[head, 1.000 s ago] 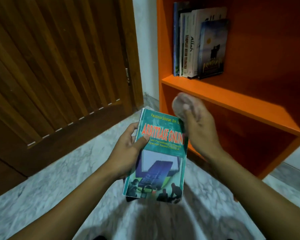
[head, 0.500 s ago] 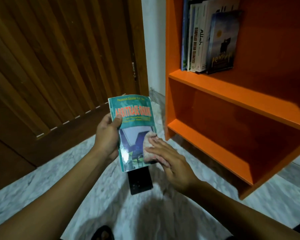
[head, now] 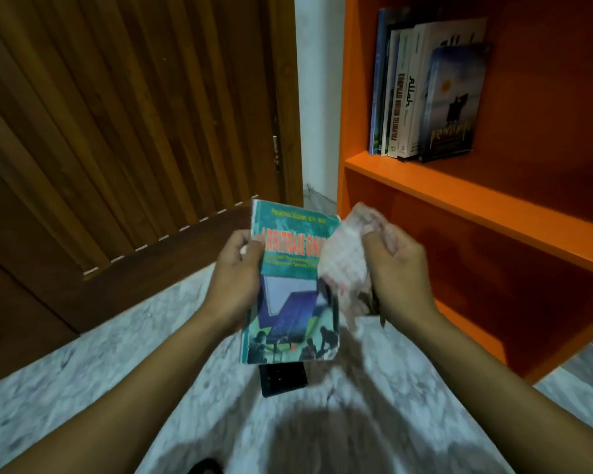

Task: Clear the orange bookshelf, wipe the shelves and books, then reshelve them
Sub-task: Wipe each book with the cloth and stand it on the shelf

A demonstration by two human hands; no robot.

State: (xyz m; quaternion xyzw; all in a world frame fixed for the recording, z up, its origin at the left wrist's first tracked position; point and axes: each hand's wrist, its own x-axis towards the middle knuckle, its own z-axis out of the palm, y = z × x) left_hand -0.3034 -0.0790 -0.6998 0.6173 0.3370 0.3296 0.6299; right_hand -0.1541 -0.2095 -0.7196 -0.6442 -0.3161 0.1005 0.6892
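From the head view I am mid-wipe: my left hand (head: pixel 235 275) grips the green book (head: pixel 293 285) at frame centre by its left edge, thumb on the cover. My right hand (head: pixel 399 268) pinches the bunched cloth (head: pixel 346 265) against the book's right side. Next, I judge, reshelving it in the orange bookshelf (head: pixel 493 220), upper right.

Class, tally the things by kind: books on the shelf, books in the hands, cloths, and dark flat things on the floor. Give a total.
Books on shelf: 6
Book in left hand: 1
Cloth in right hand: 1
Dark flat thing on floor: 1
Total: 9
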